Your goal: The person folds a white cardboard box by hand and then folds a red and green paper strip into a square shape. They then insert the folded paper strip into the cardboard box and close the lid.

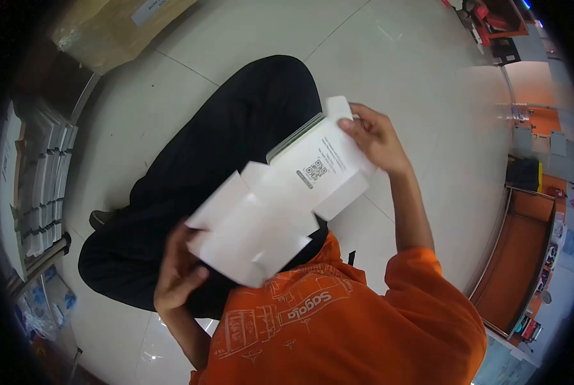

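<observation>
A white unfolded cardboard box (255, 224) lies tilted above my lap, its flaps spread out. One panel carries a QR code and small printed text. Along that panel's upper left side runs a dark, layered edge; what lies under it I cannot make out. My right hand (378, 138) grips the box at its upper right, thumb on top and fingers beneath. At the lower left corner is my left hand (179, 276), slightly blurred, with its thumb apart from the fingers. Its fingertips are near or against the box's edge, partly hidden.
Crossed legs in dark trousers (235, 115) rest on the pale tiled floor (422, 64). Several stacked flat items (43, 179) stand at the left. A large taped carton (113, 32) is at the upper left. An orange-brown shelf or cabinet (518, 256) stands at the right.
</observation>
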`<control>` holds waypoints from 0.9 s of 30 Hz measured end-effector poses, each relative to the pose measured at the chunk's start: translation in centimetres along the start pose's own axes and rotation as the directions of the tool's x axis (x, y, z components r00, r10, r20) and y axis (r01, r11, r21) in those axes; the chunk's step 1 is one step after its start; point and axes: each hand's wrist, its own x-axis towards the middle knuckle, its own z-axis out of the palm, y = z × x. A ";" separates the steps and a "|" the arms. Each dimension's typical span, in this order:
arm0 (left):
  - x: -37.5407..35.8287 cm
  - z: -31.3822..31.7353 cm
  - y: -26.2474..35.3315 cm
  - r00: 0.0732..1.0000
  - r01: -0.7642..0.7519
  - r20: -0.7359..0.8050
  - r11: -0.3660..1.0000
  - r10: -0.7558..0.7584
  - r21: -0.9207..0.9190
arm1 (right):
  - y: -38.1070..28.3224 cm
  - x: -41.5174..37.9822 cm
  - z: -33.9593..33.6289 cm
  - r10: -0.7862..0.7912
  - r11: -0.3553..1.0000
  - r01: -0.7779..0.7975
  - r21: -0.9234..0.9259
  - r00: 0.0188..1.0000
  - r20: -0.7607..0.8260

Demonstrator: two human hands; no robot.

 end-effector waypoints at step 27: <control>19.1 8.6 6.7 0.949 -0.313 0.006 0.942 0.316 -0.121 | -4.2 1.8 5.0 -0.456 0.706 0.428 -0.565 0.884 0.100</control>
